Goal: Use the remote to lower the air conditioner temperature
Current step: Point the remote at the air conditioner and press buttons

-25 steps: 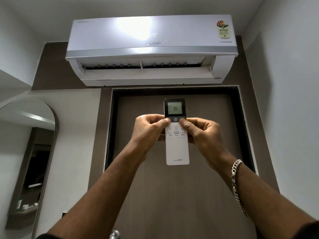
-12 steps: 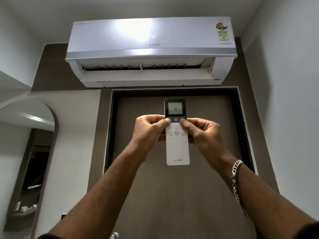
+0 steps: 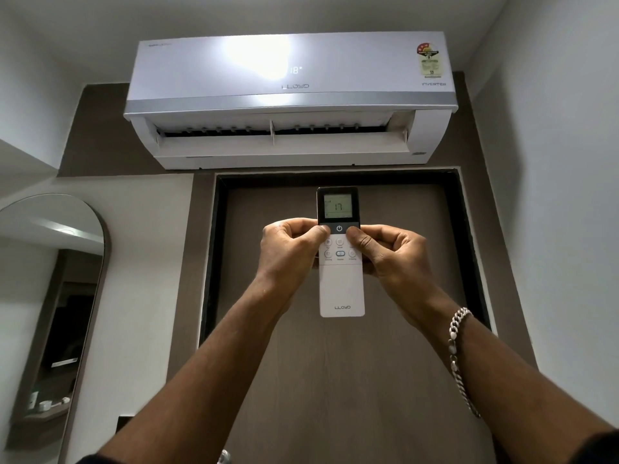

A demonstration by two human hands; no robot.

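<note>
A white remote (image 3: 341, 286) with a dark top and a lit screen reading 17 is held upright at arm's length, below the air conditioner (image 3: 291, 95). My left hand (image 3: 288, 252) grips its left side, thumb on the buttons under the screen. My right hand (image 3: 388, 256) grips its right side, thumb beside the power button. The white air conditioner is mounted high on the wall, its flap open and its front display reading 18.
A brown door (image 3: 335, 380) in a dark frame fills the wall behind the remote. An arched mirror (image 3: 50, 313) hangs at the left, and white walls close in on both sides. A metal chain bracelet (image 3: 459, 349) circles my right wrist.
The remote's screen has gone from 18 to 17. The air conditioner's display went from 19 to 18. Both hands have kept their hold on the remote.
</note>
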